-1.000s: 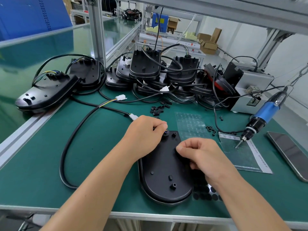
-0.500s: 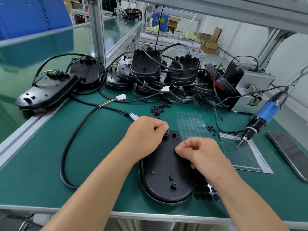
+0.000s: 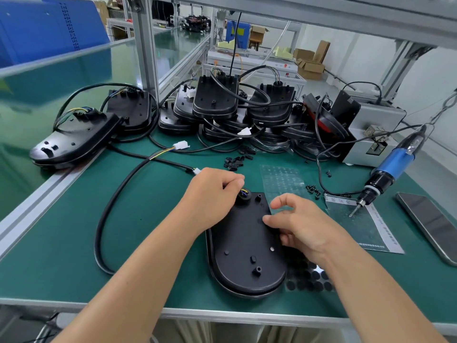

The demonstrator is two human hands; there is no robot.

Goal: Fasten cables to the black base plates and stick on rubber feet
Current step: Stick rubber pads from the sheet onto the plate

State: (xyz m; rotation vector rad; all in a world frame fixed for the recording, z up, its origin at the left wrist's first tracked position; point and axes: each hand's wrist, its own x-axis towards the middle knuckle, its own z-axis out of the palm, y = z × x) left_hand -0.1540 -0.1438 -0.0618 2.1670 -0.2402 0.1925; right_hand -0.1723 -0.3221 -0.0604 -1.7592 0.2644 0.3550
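A black oval base plate (image 3: 244, 246) lies in front of me on the green mat. At its far end a round grommet (image 3: 243, 195) shows coloured wires. My left hand (image 3: 212, 196) pinches the cable's wires right at that grommet. The thick black cable (image 3: 106, 219) loops away to the left and back to a white connector (image 3: 197, 171). My right hand (image 3: 301, 224) rests on the plate's right side, its thumb tip touching the plate and its forefinger lifted and loosely bent. A sheet of round black rubber feet (image 3: 309, 278) lies under my right wrist.
A pile of black plates with cables (image 3: 215, 100) fills the back of the bench. Small black clips (image 3: 235, 160), loose screws (image 3: 312, 189) and a clear film sheet (image 3: 282, 179) lie beyond the plate. A hanging blue electric screwdriver (image 3: 393, 167) and a phone (image 3: 432, 224) are at the right.
My right hand has loosened from a tight pinch: the forefinger has lifted off the thumb, which stays on the plate. My left hand has shifted slightly, baring the grommet and wires.
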